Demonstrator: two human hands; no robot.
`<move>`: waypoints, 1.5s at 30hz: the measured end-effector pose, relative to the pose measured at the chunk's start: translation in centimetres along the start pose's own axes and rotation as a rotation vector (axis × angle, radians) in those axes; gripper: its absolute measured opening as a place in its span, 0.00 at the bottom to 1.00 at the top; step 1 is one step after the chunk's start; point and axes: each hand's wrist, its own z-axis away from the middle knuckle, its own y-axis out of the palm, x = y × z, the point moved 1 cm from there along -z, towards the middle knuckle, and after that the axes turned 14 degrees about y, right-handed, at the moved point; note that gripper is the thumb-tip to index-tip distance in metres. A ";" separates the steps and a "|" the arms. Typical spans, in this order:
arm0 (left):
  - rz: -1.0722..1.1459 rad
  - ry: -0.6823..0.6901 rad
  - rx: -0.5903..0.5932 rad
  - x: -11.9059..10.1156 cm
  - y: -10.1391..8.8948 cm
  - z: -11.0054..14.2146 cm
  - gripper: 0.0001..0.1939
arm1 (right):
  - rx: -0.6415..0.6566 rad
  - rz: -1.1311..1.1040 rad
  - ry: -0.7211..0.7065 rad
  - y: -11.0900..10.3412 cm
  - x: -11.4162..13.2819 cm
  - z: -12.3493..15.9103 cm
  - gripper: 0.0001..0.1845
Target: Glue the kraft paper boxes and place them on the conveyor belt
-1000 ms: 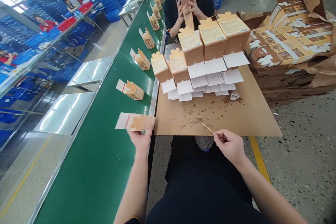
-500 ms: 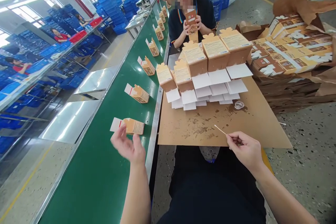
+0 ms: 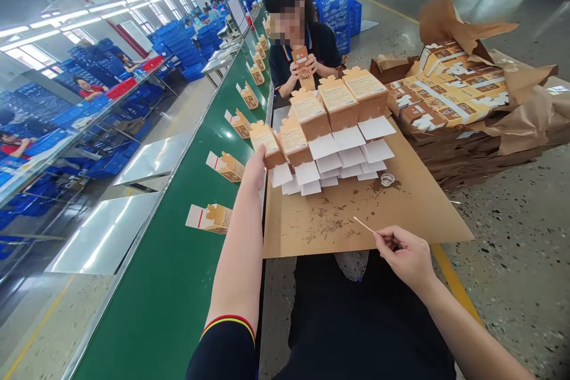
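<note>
My left hand (image 3: 256,167) reaches to the near left of the stack and grips the side of a tan and brown carton (image 3: 266,141); its fingers are partly hidden. A white bottom flap (image 3: 281,175) hangs from that carton. Beside it, more open-topped cartons (image 3: 333,98) are stacked in a leaning pile with white flaps toward me. My right hand (image 3: 403,249) pinches a thin cotton swab (image 3: 364,224) over the front edge of the cardboard sheet (image 3: 303,237). A small clear round dish (image 3: 387,179) sits among dark wet spots on the sheet.
On my left runs a green conveyor belt (image 3: 146,303) carrying a row of cartons (image 3: 214,218). Across the stack, a co-worker (image 3: 307,41) holds another carton (image 3: 303,68). A paper-wrapped pile of flat cartons (image 3: 449,86) stands at the right, with blue crates (image 3: 333,9) farther back.
My left hand has moved from above the belt, forward and right, and taken hold of the stack's leftmost carton. My right hand keeps the swab in nearly the same place.
</note>
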 end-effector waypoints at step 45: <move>-0.394 0.124 0.049 7.9 -3.7 25.7 0.40 | 0.200 0.049 0.002 4.2 -0.3 2.7 0.12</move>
